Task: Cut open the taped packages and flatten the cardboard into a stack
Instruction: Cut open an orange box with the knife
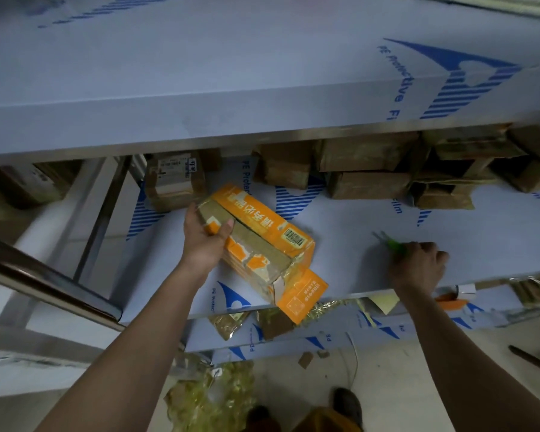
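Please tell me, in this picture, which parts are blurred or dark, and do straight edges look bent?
Head view: the green tool in the right hand is smeared by motion; the orange box held by the left hand is fairly sharp; the brown packages under the upper shelf lie in dim shadow; shelf edges bow from the wide lens; the far top corners are soft.
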The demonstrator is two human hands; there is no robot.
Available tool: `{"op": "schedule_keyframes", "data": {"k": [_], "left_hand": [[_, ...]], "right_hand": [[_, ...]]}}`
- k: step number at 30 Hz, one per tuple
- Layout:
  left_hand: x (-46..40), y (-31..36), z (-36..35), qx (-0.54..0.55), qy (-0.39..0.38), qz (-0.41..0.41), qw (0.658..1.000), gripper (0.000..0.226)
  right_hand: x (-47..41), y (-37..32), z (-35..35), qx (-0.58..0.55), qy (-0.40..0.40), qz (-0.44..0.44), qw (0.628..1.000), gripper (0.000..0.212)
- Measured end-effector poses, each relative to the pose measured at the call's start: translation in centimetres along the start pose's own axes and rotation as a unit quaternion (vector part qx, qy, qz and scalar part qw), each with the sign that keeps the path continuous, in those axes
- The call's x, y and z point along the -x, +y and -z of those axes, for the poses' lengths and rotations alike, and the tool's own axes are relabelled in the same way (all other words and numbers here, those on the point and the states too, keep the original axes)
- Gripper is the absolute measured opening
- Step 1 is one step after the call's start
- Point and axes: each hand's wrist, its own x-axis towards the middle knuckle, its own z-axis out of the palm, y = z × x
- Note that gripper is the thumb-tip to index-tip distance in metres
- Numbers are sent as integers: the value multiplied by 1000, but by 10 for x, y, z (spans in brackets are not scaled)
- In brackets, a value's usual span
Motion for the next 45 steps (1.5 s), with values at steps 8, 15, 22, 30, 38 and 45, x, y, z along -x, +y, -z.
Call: {"op": "schedule_keyframes", "data": {"k": [8,15,22,30,38,45], "left_hand": [[6,3,-1,6,2,10,1000,78],[13,8,3,19,-5,21,1000,82],[6,-1,3,49,-11,21,999,86],[13,-1,7,84,8,24,996,90],[6,-6,0,41,8,-1,999,82],[8,-14,1,37,4,1,999,92]], "right_hand": [[43,-90,24,-211,14,270,939,25],[74,-156,72,-426,-96,277,856,3],[87,-210,68,-527,-239,178,796,20],[90,-239,52,-506,-211,199,812,12],[87,-236,39,-474,-201,316,797,18],[81,-240,21,-400,-155,447,785,17]]}}
